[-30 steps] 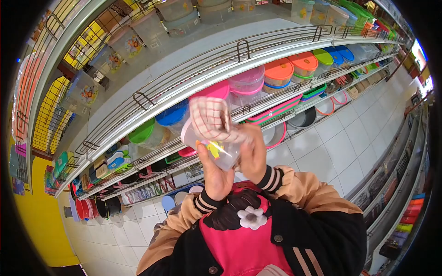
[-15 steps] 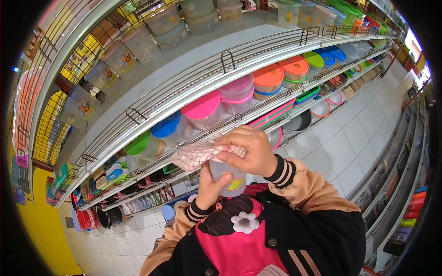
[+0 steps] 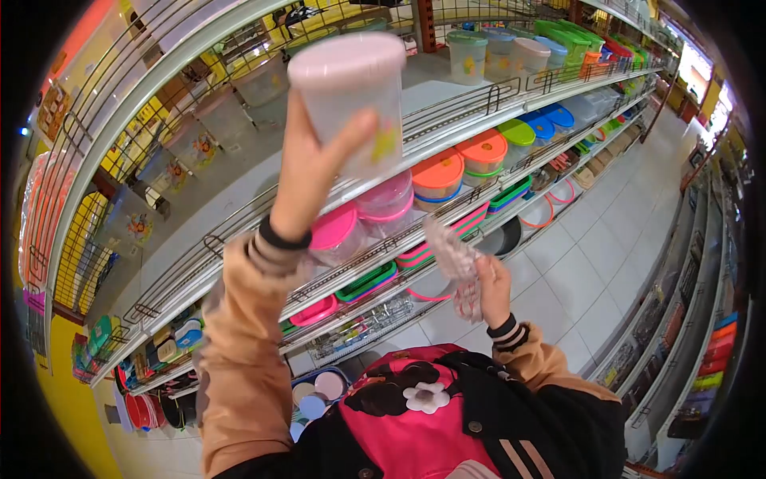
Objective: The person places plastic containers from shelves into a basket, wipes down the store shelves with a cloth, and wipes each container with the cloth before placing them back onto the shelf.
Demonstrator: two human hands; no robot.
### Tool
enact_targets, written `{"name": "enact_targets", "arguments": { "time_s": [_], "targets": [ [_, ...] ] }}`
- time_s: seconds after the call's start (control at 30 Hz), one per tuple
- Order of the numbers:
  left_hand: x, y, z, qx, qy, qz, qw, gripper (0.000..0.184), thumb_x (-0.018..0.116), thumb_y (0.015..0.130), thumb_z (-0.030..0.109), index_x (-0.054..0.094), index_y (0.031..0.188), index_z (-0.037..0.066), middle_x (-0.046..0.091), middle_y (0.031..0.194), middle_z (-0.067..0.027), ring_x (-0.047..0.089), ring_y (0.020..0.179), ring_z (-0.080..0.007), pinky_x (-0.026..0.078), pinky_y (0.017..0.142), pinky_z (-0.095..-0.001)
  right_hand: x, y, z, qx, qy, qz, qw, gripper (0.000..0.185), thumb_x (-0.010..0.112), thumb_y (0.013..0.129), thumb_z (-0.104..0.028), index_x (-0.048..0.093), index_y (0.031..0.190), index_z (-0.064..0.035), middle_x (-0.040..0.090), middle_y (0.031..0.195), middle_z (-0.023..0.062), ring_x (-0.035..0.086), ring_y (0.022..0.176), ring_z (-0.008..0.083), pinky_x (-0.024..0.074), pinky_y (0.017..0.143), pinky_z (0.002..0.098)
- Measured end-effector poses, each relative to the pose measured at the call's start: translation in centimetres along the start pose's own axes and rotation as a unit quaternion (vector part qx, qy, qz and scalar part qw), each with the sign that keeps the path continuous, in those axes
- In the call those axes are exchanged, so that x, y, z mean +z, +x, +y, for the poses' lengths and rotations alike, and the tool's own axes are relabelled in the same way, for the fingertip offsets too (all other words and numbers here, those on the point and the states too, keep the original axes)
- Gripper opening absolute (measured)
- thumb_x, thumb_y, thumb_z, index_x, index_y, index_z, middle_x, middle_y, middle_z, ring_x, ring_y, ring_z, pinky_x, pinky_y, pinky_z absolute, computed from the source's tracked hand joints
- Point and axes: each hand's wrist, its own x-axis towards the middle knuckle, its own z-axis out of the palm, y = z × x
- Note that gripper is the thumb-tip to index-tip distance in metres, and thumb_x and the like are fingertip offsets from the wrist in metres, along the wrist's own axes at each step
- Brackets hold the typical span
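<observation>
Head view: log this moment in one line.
left hand: holds lidded container | right hand: holds cloth | cloth: apart from lidded container

You get bright, fairly even light, with white glare in the opening [image 3: 696, 73] at upper right. Fisheye distortion bows the shelves [image 3: 435, 96] toward black corners. Blur softens your left sleeve [image 3: 243, 359], the container [image 3: 339, 108] and the cloth [image 3: 453, 257]; the tiled floor [image 3: 562, 275] looks sharper.

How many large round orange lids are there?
2: the left orange lid beside a pink container, the right orange lid beside a green lid. Others may be hidden.
</observation>
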Motion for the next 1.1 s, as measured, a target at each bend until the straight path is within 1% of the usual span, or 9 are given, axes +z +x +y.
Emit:
{"name": "enact_targets", "arguments": {
  "time_s": [0.07, 0.23, 0.43, 0.53, 0.7, 0.77, 0.87, 1.0, 1.1],
  "targets": [
    [0.8, 4.4, -2.5, 0.044, 0.004, 0.019, 0.999, 0.064, 0.075, 0.071, 0.024, 0.038, 0.117, -0.002, 0.053, 0.109, -0.0134, 0.054, 0.098, -0.0186, 0.045, 0.083, -0.0307, -1.4, -1.2, 1.6, -0.001, -0.070, -0.006, 0.998, 0.025, 0.057, 0.087, -0.020, 0.053, 0.075, 0.0014, 0.048, 0.065, 0.0001, 0.040, 0.062, 0.0069, 0.0369, 0.057, 0.0231],
    [3.5, 11.8, -10.5, 0.023, -0.021, 0.013, 0.999, 0.072, 0.078, 0.065, 0.030, 0.038, 0.116, -0.002, 0.053, 0.110, -0.0145, 0.057, 0.094, -0.0203, 0.046, 0.081, -0.0299, -3.7, -2.3, 3.5, 0.034, -0.125, -0.004, 0.992, 0.022, 0.059, 0.084, -0.017, 0.053, 0.074, 0.0015, 0.046, 0.061, 0.0037, 0.041, 0.060, 0.0098, 0.0368, 0.055, 0.0260],
    [7.5, 14.1, -16.2, -0.157, 0.272, -0.034, 0.949, 0.106, 0.084, 0.050, 0.040, 0.025, 0.125, -0.006, 0.048, 0.122, -0.0192, 0.048, 0.114, -0.0269, 0.040, 0.095, -0.0316, -5.8, -1.7, 3.8, 0.049, -0.167, 0.008, 0.985, 0.022, 0.060, 0.083, -0.017, 0.054, 0.075, 0.0022, 0.048, 0.061, 0.0061, 0.042, 0.058, 0.0108, 0.0367, 0.053, 0.0271],
    [9.1, 14.1, -17.6, -0.161, 0.210, -0.062, 0.962, 0.109, 0.085, 0.048, 0.042, 0.025, 0.125, -0.006, 0.046, 0.123, -0.0196, 0.045, 0.116, -0.0272, 0.038, 0.097, -0.0316, -6.4, -1.9, 4.6, 0.048, -0.174, 0.016, 0.983, 0.023, 0.061, 0.083, -0.018, 0.055, 0.075, 0.0025, 0.049, 0.062, 0.0067, 0.042, 0.057, 0.0116, 0.0366, 0.052, 0.0279],
    [10.9, 14.7, -19.6, -0.169, 0.214, -0.120, 0.954, 0.114, 0.082, 0.051, 0.048, 0.020, 0.130, -0.005, 0.040, 0.129, -0.0206, 0.040, 0.122, -0.0297, 0.033, 0.102, -0.0336, -6.0, -2.1, 5.2, 0.045, -0.193, -0.013, 0.980, 0.024, 0.062, 0.081, -0.020, 0.057, 0.076, 0.0029, 0.052, 0.063, 0.0097, 0.048, 0.057, 0.0153, 0.0383, 0.053, 0.0292],
    [11.7, 15.1, -19.8, -0.148, 0.395, -0.156, 0.893, 0.099, 0.080, 0.058, 0.046, 0.030, 0.130, 0.001, 0.041, 0.129, -0.0172, 0.040, 0.120, -0.0252, 0.037, 0.097, -0.0322, -5.8, -2.1, 5.4, 0.027, -0.210, -0.028, 0.977, 0.024, 0.063, 0.080, -0.020, 0.058, 0.076, 0.0027, 0.052, 0.063, 0.0105, 0.049, 0.057, 0.0172, 0.0387, 0.053, 0.0295],
    [12.5, 16.8, -25.0, -0.159, 0.237, -0.142, 0.948, 0.095, 0.078, 0.061, 0.047, 0.032, 0.132, 0.005, 0.042, 0.130, -0.0162, 0.042, 0.119, -0.0251, 0.039, 0.095, -0.0327, -5.7, -1.8, 5.0, 0.015, -0.235, -0.058, 0.970, 0.024, 0.064, 0.079, -0.022, 0.059, 0.076, 0.0017, 0.053, 0.065, 0.0129, 0.052, 0.057, 0.0233, 0.0398, 0.054, 0.0311],
    [14.0, 17.7, -24.0, -0.162, 0.206, -0.200, 0.944, 0.094, 0.077, 0.063, 0.048, 0.031, 0.132, 0.003, 0.043, 0.128, -0.0168, 0.046, 0.116, -0.0256, 0.040, 0.093, -0.0336, -5.8, -1.8, 5.3, 0.015, -0.256, -0.086, 0.963, 0.023, 0.063, 0.079, -0.022, 0.059, 0.075, 0.0007, 0.053, 0.067, 0.0141, 0.052, 0.057, 0.0261, 0.0403, 0.054, 0.0324],
    [14.4, 17.7, -22.7, -0.180, 0.209, -0.251, 0.928, 0.107, 0.070, 0.058, 0.062, 0.027, 0.132, -0.003, 0.040, 0.131, -0.0219, 0.038, 0.123, -0.0307, 0.029, 0.104, -0.0341, -6.0, -1.8, 5.2, 0.015, -0.261, -0.094, 0.961, 0.023, 0.063, 0.079, -0.022, 0.059, 0.076, 0.0004, 0.053, 0.067, 0.0144, 0.052, 0.058, 0.0272, 0.0403, 0.054, 0.0327]
  ]
}}
